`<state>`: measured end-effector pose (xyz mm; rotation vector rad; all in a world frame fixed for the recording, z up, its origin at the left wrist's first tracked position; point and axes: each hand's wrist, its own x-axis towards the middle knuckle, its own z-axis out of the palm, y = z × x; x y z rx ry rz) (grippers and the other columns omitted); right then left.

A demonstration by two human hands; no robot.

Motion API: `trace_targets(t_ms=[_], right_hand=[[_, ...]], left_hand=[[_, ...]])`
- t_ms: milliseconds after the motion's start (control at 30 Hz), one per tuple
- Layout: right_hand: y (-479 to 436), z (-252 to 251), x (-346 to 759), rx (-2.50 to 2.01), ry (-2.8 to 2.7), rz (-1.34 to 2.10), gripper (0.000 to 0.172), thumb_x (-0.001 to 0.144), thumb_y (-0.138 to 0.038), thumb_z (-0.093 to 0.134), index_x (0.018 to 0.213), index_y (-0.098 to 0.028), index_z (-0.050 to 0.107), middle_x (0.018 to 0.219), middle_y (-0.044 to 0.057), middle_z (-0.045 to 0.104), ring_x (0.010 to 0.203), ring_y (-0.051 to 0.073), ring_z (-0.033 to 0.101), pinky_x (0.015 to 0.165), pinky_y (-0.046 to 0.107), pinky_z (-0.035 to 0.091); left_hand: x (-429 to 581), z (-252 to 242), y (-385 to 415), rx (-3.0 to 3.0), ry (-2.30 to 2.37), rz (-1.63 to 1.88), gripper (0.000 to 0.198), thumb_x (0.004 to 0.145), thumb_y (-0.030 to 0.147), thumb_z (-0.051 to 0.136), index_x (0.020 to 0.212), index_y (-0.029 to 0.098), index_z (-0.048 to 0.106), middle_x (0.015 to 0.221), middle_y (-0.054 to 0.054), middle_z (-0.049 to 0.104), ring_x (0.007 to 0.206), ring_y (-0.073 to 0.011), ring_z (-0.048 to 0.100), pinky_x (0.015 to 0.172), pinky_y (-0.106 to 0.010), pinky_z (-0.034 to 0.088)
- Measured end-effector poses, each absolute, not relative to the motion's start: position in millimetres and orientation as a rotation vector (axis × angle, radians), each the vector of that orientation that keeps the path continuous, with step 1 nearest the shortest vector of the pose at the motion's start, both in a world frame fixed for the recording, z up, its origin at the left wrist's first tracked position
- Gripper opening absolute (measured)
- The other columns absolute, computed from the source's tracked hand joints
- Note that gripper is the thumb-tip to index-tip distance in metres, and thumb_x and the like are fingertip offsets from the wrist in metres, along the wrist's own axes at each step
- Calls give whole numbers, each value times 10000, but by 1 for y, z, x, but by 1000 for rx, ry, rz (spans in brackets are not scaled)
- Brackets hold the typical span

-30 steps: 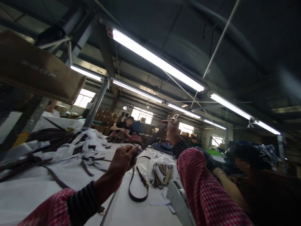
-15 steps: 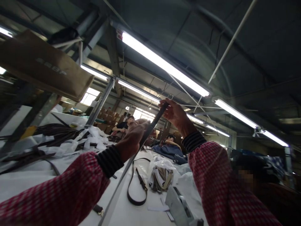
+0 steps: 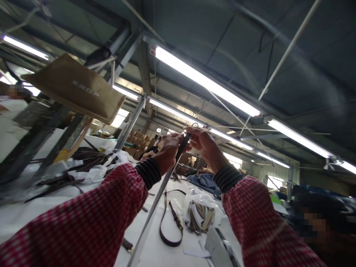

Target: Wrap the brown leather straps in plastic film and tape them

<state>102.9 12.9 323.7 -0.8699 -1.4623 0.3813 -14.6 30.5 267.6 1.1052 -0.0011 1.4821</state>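
Observation:
A long dark strap runs up from the white table to both hands, with a metal loop at its upper end. My right hand is closed on that end, its fingers bent around it just under the loop. Close beside it, my left hand is closed on the strap a little lower, fingertips near the top. Some fingertips are hidden behind the strap and against each other. On the table below lies a dark belt-like strap with a buckle, curled in a loop. Another short strap end with metal lies under my left forearm.
A clear plastic bag of light strips and a grey tape dispenser stand on the white table. Dark straps and white wrapping pile up at left. A brown paper bag hangs there. People are at the sides and back.
My left hand has slid up along the strap to sit beside my right hand. The right hand has come slightly lower. The view has shifted, so the background sits farther right.

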Motion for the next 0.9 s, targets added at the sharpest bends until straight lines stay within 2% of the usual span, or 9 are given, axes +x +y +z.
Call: trace_targets(t_ms=[100, 300, 400, 500, 600, 733, 900], right_hand=[[14, 320, 101, -890, -1431, 266, 256, 742, -426, 778, 737, -180, 708, 712, 3, 706, 619, 130, 596, 547, 243, 427], [13, 314, 97, -906, -1463, 143, 321, 778, -468, 714, 652, -174, 682, 590, 19, 654, 543, 150, 582, 479, 250, 425], [14, 311, 97, -888, -1508, 149, 234, 774, -399, 705, 697, -178, 697, 565, 5, 616, 541, 159, 573, 483, 264, 449], [16, 308, 97, -839, -1501, 117, 153, 757, -320, 691, 834, -193, 728, 655, -8, 635, 599, 155, 579, 518, 265, 461], [17, 306, 97, -772, -1460, 36, 192, 733, -264, 682, 910, -202, 726, 724, -18, 643, 646, 139, 571, 543, 243, 442], [19, 299, 97, -784, -1429, -13, 102, 768, -268, 646, 782, -187, 707, 672, -15, 628, 614, 126, 550, 513, 222, 411], [22, 274, 98, -849, -1477, 108, 212, 818, -365, 662, 690, -196, 658, 523, -34, 561, 466, 114, 510, 443, 223, 393]], left_hand=[[-12, 265, 33, 1089, 13, 1480, 177, 942, 134, 628, 765, 127, 627, 559, -16, 672, 418, -123, 626, 452, -214, 433], [-7, 269, 32, 1057, -29, 1478, 160, 923, 132, 650, 765, 133, 627, 590, -10, 678, 434, -110, 615, 500, -229, 487], [-6, 270, 32, 1047, -53, 1492, 200, 942, 96, 599, 748, 146, 584, 608, -8, 681, 477, -112, 640, 557, -239, 523], [-4, 268, 32, 1051, -39, 1494, 204, 943, 108, 605, 746, 148, 573, 575, -1, 658, 475, -123, 644, 569, -253, 530], [-1, 266, 33, 1057, -15, 1491, 213, 933, 125, 627, 732, 151, 563, 533, 6, 629, 459, -129, 635, 546, -244, 509], [3, 265, 36, 1063, -12, 1501, 197, 906, 125, 638, 720, 149, 578, 522, 13, 615, 439, -117, 601, 513, -227, 477], [7, 254, 40, 1059, 27, 1576, 249, 841, 90, 659, 622, 152, 556, 454, 50, 523, 366, -62, 445, 411, -182, 336]])
